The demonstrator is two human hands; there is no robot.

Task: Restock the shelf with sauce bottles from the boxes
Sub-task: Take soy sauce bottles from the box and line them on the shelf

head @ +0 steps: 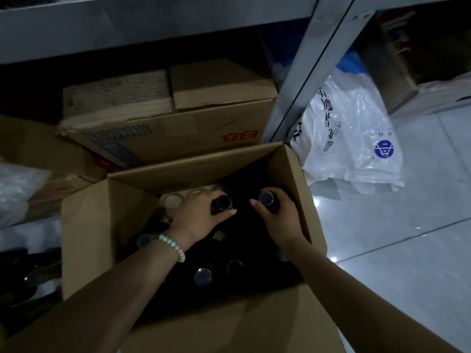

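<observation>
An open cardboard box [84,225] stands on the floor below me, holding several dark sauce bottles with round caps. My left hand [196,215] grips the neck of one dark bottle [224,202] inside the box. My right hand [277,215] grips the neck of a second bottle [266,198] beside it. Two more bottle caps [203,276] show nearer to me in the box. The grey metal shelf [127,24] runs across the top of the view.
A closed cardboard box [178,128] sits under the shelf behind the open one. A grey shelf upright [300,80] rises at its right. A white printed plastic bag [356,133] lies on the tiled floor [407,238]. Dark bottles [30,273] stand at the left.
</observation>
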